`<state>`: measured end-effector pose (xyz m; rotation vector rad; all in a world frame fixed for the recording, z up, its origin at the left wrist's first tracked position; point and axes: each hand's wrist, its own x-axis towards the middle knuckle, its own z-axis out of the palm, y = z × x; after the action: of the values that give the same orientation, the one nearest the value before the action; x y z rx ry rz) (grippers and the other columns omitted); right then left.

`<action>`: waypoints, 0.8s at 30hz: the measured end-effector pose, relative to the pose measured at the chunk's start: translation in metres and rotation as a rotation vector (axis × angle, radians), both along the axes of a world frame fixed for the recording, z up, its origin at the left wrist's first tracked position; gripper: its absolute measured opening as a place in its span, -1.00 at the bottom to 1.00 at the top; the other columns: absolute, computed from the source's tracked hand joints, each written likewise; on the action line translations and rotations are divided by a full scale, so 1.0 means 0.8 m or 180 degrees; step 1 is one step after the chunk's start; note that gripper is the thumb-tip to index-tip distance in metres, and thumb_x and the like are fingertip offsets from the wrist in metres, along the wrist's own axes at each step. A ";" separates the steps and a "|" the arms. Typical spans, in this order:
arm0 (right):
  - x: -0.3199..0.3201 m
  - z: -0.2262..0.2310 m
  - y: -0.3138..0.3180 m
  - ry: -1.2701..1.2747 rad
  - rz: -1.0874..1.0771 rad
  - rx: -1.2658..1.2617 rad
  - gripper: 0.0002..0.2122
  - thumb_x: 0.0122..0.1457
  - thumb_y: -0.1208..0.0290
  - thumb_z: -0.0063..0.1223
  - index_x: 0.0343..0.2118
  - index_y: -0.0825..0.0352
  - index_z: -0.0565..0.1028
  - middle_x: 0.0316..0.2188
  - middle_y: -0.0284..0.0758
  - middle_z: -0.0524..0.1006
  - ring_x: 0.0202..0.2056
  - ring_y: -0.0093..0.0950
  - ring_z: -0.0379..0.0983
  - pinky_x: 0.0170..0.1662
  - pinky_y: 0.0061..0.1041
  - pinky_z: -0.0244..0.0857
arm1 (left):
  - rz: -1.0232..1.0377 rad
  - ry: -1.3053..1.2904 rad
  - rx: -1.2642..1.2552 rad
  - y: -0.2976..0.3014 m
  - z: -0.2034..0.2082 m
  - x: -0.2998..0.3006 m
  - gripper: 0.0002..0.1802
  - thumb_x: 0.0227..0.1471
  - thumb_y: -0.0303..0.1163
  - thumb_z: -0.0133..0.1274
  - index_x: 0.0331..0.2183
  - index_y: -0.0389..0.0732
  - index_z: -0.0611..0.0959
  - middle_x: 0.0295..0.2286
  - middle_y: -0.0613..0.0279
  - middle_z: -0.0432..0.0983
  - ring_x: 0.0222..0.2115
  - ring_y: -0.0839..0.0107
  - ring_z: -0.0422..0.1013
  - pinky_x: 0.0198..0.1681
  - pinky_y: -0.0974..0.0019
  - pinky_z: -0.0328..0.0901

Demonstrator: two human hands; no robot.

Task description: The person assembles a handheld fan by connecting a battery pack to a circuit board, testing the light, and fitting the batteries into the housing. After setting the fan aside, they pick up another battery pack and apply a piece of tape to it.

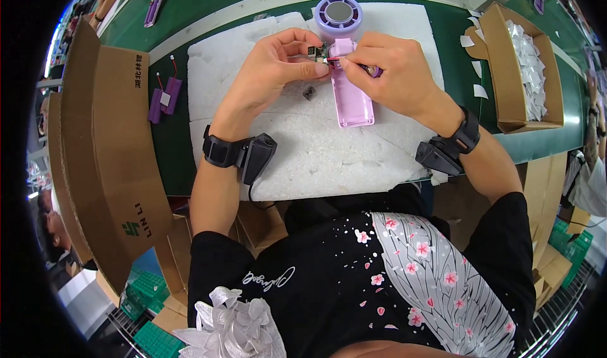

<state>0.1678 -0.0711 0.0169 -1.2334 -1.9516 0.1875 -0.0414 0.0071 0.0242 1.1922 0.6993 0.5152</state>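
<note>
A light purple handheld fan [354, 105] lies on a white foam pad [303, 162], its round head [338, 15] away from me and its hollow handle shell toward me. My left hand [272, 64] is closed, pinching a small green circuit board [321, 53] with a white connector beside the fan's neck. Thumb and forefinger of my right hand [401, 73] pinch together at thin red wires [334, 59] by the board. Under the right fingers shows a dark and purple piece [374, 72]; its kind is unclear. A small dark bit [309, 93] rests on the foam.
Two purple battery packs [165, 99] with red leads lie left of the pad, by a tall cardboard box [114, 149]. At right stands an open carton [553, 99] of white pieces [525, 73], with loose white scraps [480, 91] nearby. Another purple fan part [153, 7] lies far left.
</note>
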 end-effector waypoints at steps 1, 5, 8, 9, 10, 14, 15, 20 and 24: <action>0.000 0.000 0.000 0.0018 0.0065 0.0010 -0.91 0.02 0.42 0.21 -0.51 0.33 0.60 -0.56 -0.36 0.49 -0.62 -0.44 0.41 -0.55 -0.54 0.26 | 0.0000 0.0001 -0.0001 -0.001 0.001 0.000 -0.66 -0.13 -0.62 0.27 -0.25 -0.28 0.55 -0.34 0.24 0.52 -0.35 0.52 0.49 -0.20 0.46 0.40; 0.001 0.003 0.002 0.0010 0.0245 0.0001 -0.91 0.03 0.43 0.20 -0.49 0.32 0.61 -0.54 -0.36 0.49 -0.62 -0.44 0.40 -0.55 -0.53 0.27 | 0.0103 0.0049 -0.0010 0.000 0.006 0.000 -0.64 -0.14 -0.65 0.25 -0.23 -0.30 0.55 -0.31 0.25 0.52 -0.34 0.54 0.47 -0.21 0.48 0.38; 0.004 0.007 0.001 -0.0083 0.0358 -0.0068 -0.92 0.03 0.43 0.19 -0.48 0.32 0.61 -0.53 -0.35 0.49 -0.61 -0.44 0.40 -0.54 -0.53 0.28 | -0.0015 0.0112 0.0463 0.001 0.006 0.001 -0.63 -0.14 -0.67 0.20 -0.19 -0.32 0.56 -0.31 0.25 0.52 -0.31 0.55 0.47 -0.20 0.48 0.38; 0.004 0.009 0.001 -0.0139 0.0380 -0.0145 -0.92 0.04 0.43 0.19 -0.47 0.32 0.61 -0.53 -0.35 0.49 -0.61 -0.44 0.41 -0.54 -0.53 0.29 | -0.0012 0.0110 0.0465 0.000 0.007 0.001 -0.63 -0.14 -0.67 0.20 -0.19 -0.32 0.56 -0.31 0.25 0.52 -0.31 0.55 0.47 -0.20 0.48 0.38; 0.004 0.010 0.001 -0.0196 0.0401 -0.0219 -0.92 0.04 0.43 0.18 -0.45 0.32 0.61 -0.53 -0.35 0.48 -0.60 -0.43 0.41 -0.53 -0.53 0.29 | -0.0044 0.0139 0.0571 -0.001 0.008 0.002 -0.62 -0.13 -0.70 0.15 -0.17 -0.33 0.55 -0.29 0.24 0.51 -0.28 0.53 0.46 -0.16 0.45 0.38; 0.007 0.002 0.001 -0.0221 0.0219 -0.0238 -0.88 0.03 0.43 0.20 -0.36 0.30 0.60 -0.50 -0.34 0.49 -0.55 -0.41 0.43 -0.50 -0.54 0.32 | -0.0057 0.0128 0.0854 -0.010 0.002 0.008 -0.60 -0.11 -0.74 0.06 -0.13 -0.36 0.54 -0.27 0.22 0.51 -0.25 0.52 0.45 -0.13 0.42 0.39; 0.007 0.000 0.001 -0.0201 0.0115 -0.0202 -0.85 0.03 0.43 0.21 -0.32 0.30 0.59 -0.48 -0.34 0.50 -0.54 -0.41 0.44 -0.49 -0.54 0.33 | -0.0015 0.0073 0.0952 -0.012 -0.001 0.010 -0.60 -0.11 -0.71 0.06 -0.12 -0.36 0.55 -0.29 0.23 0.52 -0.29 0.55 0.45 -0.18 0.46 0.38; -0.006 0.015 -0.004 0.0363 -0.0150 -0.0318 -0.74 -0.01 0.42 0.26 -0.21 0.30 0.55 -0.42 -0.32 0.52 -0.47 -0.42 0.47 -0.46 -0.54 0.35 | 0.0093 0.0091 0.1309 -0.022 0.004 0.015 -0.58 -0.11 -0.67 0.05 -0.10 -0.37 0.55 -0.29 0.22 0.53 -0.32 0.59 0.43 -0.23 0.50 0.36; -0.004 0.011 -0.001 0.0167 -0.0149 -0.0072 -0.67 -0.05 0.41 0.31 -0.18 0.30 0.53 -0.38 -0.31 0.53 -0.45 -0.45 0.48 -0.44 -0.57 0.36 | 0.0132 0.0272 0.1185 -0.022 0.012 0.015 -0.59 -0.07 -0.73 0.02 -0.09 -0.41 0.54 -0.24 0.17 0.53 -0.22 0.49 0.46 -0.08 0.42 0.37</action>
<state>0.1648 -0.0717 0.0261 -1.2752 -1.8786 0.2162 -0.0292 -0.0102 0.0336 1.5573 0.7212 0.6509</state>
